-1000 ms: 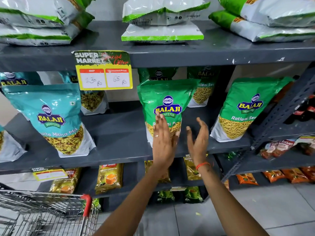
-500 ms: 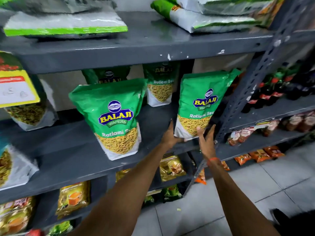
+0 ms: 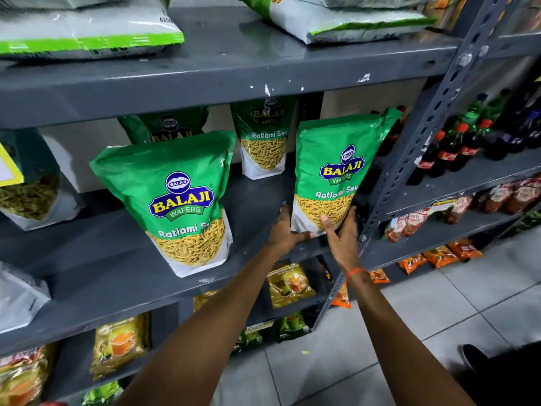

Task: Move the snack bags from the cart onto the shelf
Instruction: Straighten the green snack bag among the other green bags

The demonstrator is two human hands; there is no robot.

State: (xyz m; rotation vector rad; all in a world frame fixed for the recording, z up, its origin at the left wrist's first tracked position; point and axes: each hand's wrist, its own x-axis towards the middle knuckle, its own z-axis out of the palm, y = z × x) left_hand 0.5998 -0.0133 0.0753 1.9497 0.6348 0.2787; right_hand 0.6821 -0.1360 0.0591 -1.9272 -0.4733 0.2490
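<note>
A green Ratlami Sev bag (image 3: 336, 171) stands upright at the right end of the grey middle shelf (image 3: 117, 276). Both hands hold its bottom: my left hand (image 3: 285, 230) cups the lower left corner and my right hand (image 3: 341, 232) grips the lower right edge, thumb on the front. A second green Ratlami Sev bag (image 3: 178, 200) stands to the left, untouched. Two more green bags (image 3: 263, 136) stand behind, near the back wall. The cart is out of view.
A perforated grey upright post (image 3: 415, 142) rises just right of the held bag. Beyond it are cola bottles (image 3: 448, 150) and small red packets (image 3: 409, 224). White-and-green bags (image 3: 87, 33) lie flat on the top shelf. Tea packets (image 3: 289, 284) fill the lower shelves.
Both hands left the middle green bag, moved right and closed on the bottom of the right-hand bag. The view swung right, so the cart and the price tag dropped out of view.
</note>
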